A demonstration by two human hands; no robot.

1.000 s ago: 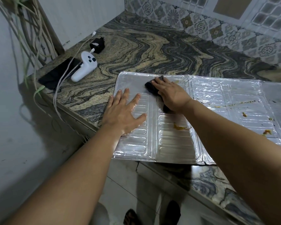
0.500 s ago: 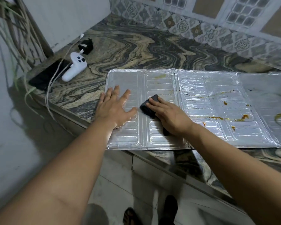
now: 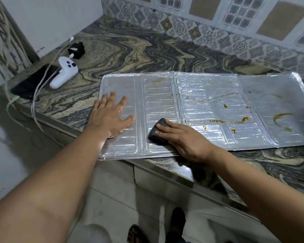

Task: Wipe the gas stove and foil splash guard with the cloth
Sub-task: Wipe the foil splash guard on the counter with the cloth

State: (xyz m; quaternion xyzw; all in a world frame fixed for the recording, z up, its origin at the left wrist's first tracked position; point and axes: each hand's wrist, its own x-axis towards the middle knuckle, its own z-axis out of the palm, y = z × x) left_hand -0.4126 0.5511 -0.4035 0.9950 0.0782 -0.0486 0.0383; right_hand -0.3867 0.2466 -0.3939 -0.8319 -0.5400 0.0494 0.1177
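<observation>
A shiny silver foil splash guard (image 3: pixel 209 109) lies flat across the middle of the frame on a swirly marble counter (image 3: pixel 130 50). The left hand (image 3: pixel 111 118) presses flat on its left panel, fingers spread. The right hand (image 3: pixel 184 139) pushes a dark grey cloth (image 3: pixel 156 133) at the lower middle. Orange stains mark the right panels. No writing can be read.

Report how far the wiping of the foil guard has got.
Done, apparently: the leftmost panel of the foil splash guard shows no stains, under the flat left hand. In hand: the right hand presses the dark cloth on the second panel's near end; a yellowish smear remains at its far end. Left: orange streaks on the right panels. No stove in view.
</observation>
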